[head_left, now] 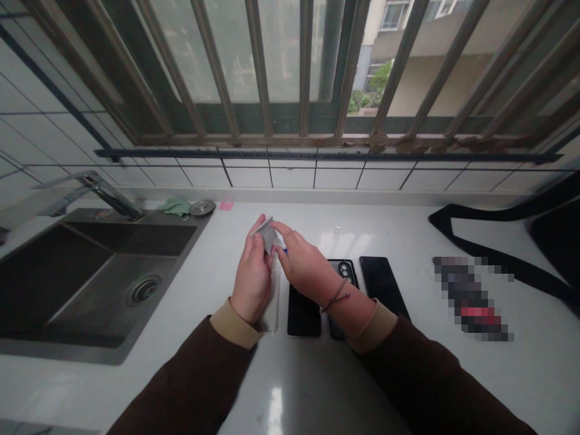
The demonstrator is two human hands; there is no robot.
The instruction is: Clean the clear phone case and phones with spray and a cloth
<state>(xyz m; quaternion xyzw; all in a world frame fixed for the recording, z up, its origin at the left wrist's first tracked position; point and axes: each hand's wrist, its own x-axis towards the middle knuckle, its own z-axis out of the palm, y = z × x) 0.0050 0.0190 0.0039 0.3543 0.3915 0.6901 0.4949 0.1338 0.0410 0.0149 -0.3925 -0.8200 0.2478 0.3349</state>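
Sheet is up over the desk, toward its back edge. Left hand pinches it; right hand fingers touch it, can't tell how tightly. From my feed: mid-handling, not laid down yet.

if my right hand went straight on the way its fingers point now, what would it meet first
The right hand would likely meet the small greyish piece first, then the left hand holding it, though depth is hard to judge here.
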